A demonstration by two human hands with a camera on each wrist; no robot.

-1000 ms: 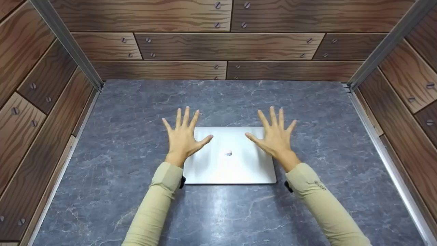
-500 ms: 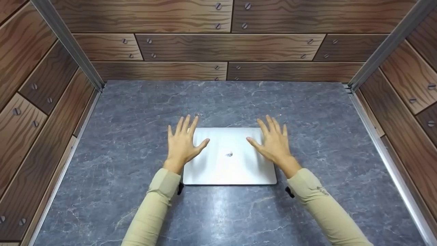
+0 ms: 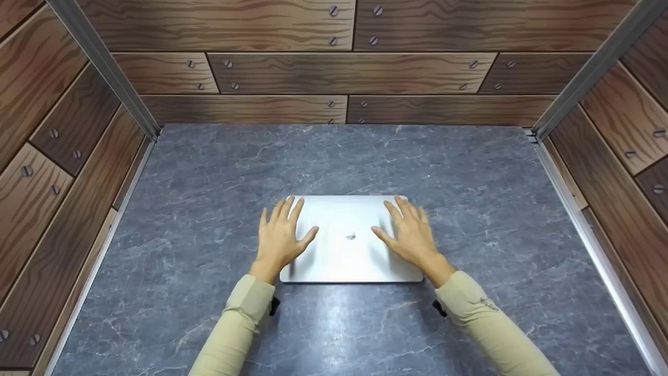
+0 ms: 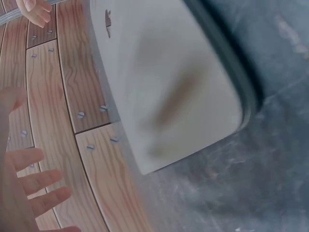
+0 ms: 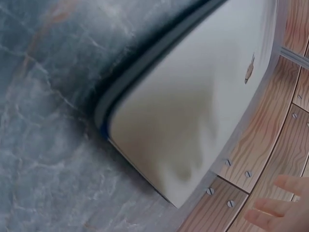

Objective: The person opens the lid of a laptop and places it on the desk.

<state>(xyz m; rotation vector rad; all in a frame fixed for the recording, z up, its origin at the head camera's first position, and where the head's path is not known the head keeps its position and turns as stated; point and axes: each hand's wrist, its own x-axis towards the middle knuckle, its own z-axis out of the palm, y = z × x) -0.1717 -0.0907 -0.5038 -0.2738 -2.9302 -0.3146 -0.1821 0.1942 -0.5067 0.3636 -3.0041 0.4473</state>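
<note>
Over the laptop [image 3: 342,245], left hand [image 3: 278,238] and right hand [image 3: 415,238] palm-down, fingers [image 3: 296,210] apart, empty.

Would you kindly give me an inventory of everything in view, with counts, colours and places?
laptop: one, silver, closed, lying on the tabletop
logo: one, shiny, mid-lid
tabletop: one, blue-grey marbled, beneath the laptop
wood-patterned walls: three, brown, left, right and back
screw heads: many, grey, on the walls
metal posts: two, grey, back corners
metal strips: two, silvery, side edges of the tabletop
sleeves: two, pale green, on the forearms
black wrist pieces: two, partly hidden, at the cuffs
left hand: one, bare, above the laptop's left edge
right hand: one, bare, above its right side
</note>
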